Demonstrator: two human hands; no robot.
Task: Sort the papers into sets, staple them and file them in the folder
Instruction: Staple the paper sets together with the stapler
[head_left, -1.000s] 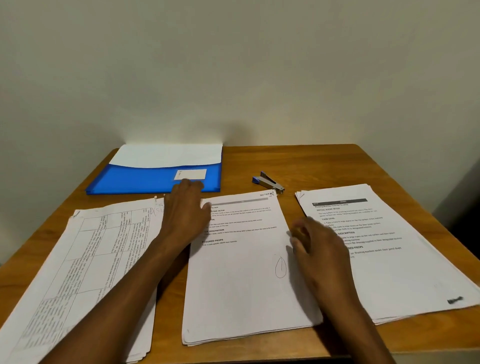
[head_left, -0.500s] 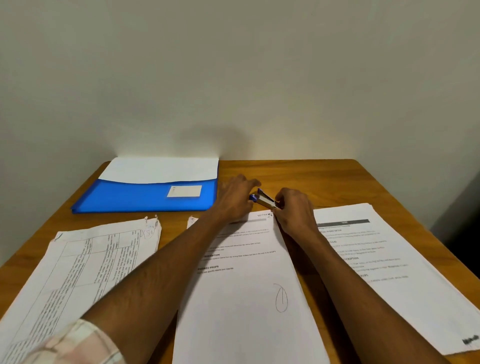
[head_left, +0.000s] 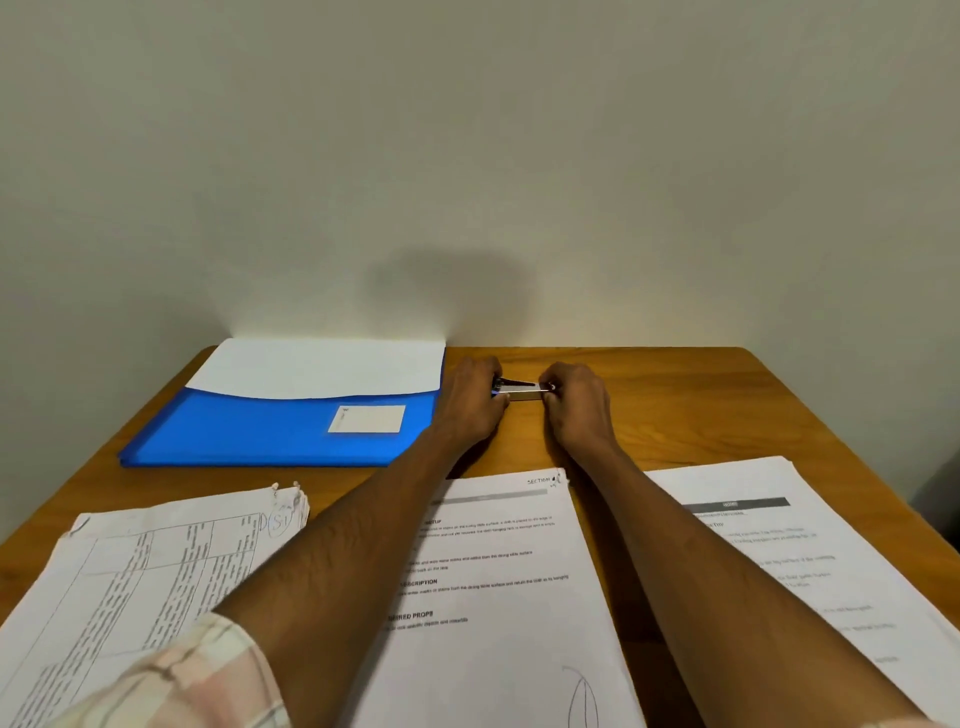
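Head view: both forearms reach forward over the wooden table (head_left: 675, 405) toward the pale wall (head_left: 467, 156)
Left hand (head_left: 470, 402): fingers curled round the blue end of the stapler, knuckles up
Right hand (head_left: 574, 402): fingers curled round the stapler's other end
Stapler (head_left: 519, 391): small, metal with blue trim, held lengthwise between the two hands; whether it touches the table I cannot tell
Folder (head_left: 270, 431): blue, flat, just beside the left hand on its outer side, white sheet showing at its top
Middle paper set (head_left: 498, 597): printed, behind the hands, between the two forearms
Table-printed paper set (head_left: 130, 577): under the left forearm, outer side
Right paper set (head_left: 779, 551): beyond the right forearm, outer side
Sleeve (head_left: 192, 675): pale checked, on the left arm
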